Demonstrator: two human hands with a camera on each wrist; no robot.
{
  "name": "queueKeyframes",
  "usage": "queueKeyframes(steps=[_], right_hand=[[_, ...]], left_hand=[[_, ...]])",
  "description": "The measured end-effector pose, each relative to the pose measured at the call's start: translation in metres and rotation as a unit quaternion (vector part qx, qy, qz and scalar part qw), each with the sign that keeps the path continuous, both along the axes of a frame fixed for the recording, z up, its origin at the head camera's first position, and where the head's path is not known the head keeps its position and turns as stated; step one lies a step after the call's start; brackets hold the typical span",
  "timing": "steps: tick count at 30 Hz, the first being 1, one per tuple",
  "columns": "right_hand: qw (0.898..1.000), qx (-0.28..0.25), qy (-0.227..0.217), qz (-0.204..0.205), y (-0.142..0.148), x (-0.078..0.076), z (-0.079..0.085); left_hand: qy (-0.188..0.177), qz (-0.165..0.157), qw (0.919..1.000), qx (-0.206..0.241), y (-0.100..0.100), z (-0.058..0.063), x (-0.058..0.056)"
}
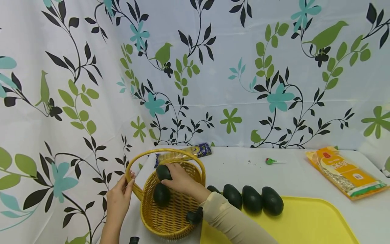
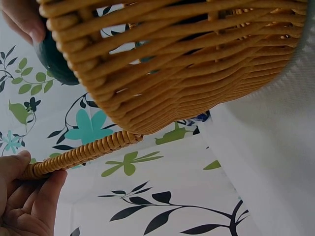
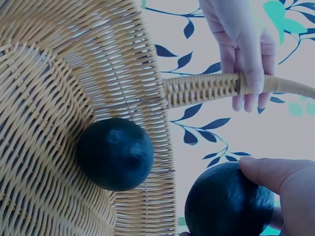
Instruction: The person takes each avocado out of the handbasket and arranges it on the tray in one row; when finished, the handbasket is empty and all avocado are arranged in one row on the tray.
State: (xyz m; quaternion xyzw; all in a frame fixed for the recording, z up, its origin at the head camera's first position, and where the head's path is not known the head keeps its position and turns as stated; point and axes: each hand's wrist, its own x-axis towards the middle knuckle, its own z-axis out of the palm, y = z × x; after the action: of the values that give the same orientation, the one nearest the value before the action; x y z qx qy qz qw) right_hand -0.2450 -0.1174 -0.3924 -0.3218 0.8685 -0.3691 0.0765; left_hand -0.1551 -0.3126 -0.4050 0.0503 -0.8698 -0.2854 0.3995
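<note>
A wicker basket point(image 1: 173, 218) with a tall arched handle point(image 2: 83, 153) stands at the left of the table. My left hand point(image 1: 118, 197) grips that handle near its lower left side, fingers wrapped round it in the right wrist view. One dark green avocado point(image 3: 115, 154) lies inside the basket against the wall. Over the basket, my right hand point(image 1: 181, 178) holds another avocado point(image 3: 229, 201), thumb on its side. Several more avocados point(image 1: 252, 199) lie in a row on the yellow tray point(image 1: 307, 217), the leftmost partly hidden by the right sleeve.
Behind the basket lies a clear-and-blue packet of pasta point(image 1: 182, 153). A lollipop point(image 1: 270, 161) is on the white table point(image 1: 237, 169) farther back, and an orange bag of oats point(image 1: 347, 173) lies at the right. A patterned curtain point(image 1: 225, 84) hangs behind and at the left.
</note>
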Motion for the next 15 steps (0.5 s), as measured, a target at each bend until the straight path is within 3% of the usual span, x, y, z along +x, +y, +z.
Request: queueKeyframes(steps=[6, 15], right_hand=[[1.0, -0.006, 0.013, 0.012, 0.006, 0.003, 0.007], [0.999, -0.013, 0.032, 0.03, 0.02, 0.022, 0.025]], left_hand=[[-0.001, -0.003, 1.0, 0.002, 0.001, 0.001, 0.0], [0.001, 0.002, 1.0, -0.004, 0.0, -0.001, -0.001]])
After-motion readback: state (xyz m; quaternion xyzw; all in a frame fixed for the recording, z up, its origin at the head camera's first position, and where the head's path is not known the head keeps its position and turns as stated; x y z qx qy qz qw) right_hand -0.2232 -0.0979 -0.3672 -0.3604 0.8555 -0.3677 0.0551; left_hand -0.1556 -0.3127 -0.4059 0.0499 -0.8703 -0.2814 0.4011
